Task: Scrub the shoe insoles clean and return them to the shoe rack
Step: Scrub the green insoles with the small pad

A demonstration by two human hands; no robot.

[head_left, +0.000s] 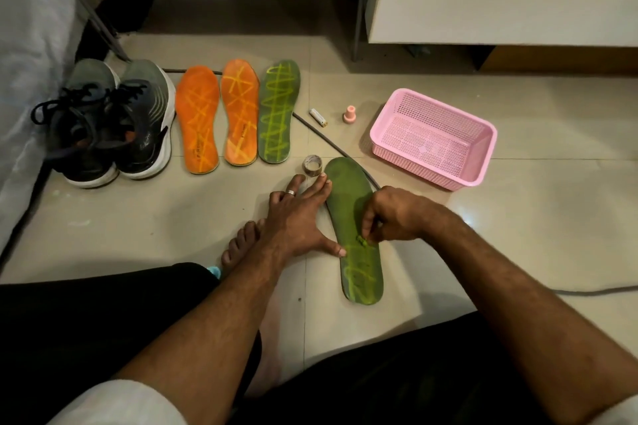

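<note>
From the head view, I'm sitting on the tiled floor [518,217] with a green insole [352,217] laid lengthwise in front of me, toe end pointing away. My left hand [297,217] is spread flat, fingers straight, thumb tip pressing the insole's left edge and fingertips reaching up beside its toe end; there's a ring on one finger. My right hand [393,214] sits over the middle of the insole, its grip closed in a pinch on a small green piece [361,241] right at the insole surface; what that piece is, I cannot tell. Yellow-green zigzag lines cover the heel half below my pinch, while the toe half shows plain green. Further out, a second green insole [279,110] carries the same zigzag all along it, and just left of it lie two orange insoles [221,117] marked with yellow crossing lines. Left again, a pair of dark sneakers [114,124] with white soles. A tape roll [312,165] sits just beyond my left fingertips. A battery [318,118] and a small pink bottle [349,114] lie near a pink perforated basket [483,148] on the right. My bare foot [241,238] rests under my left wrist.
</note>
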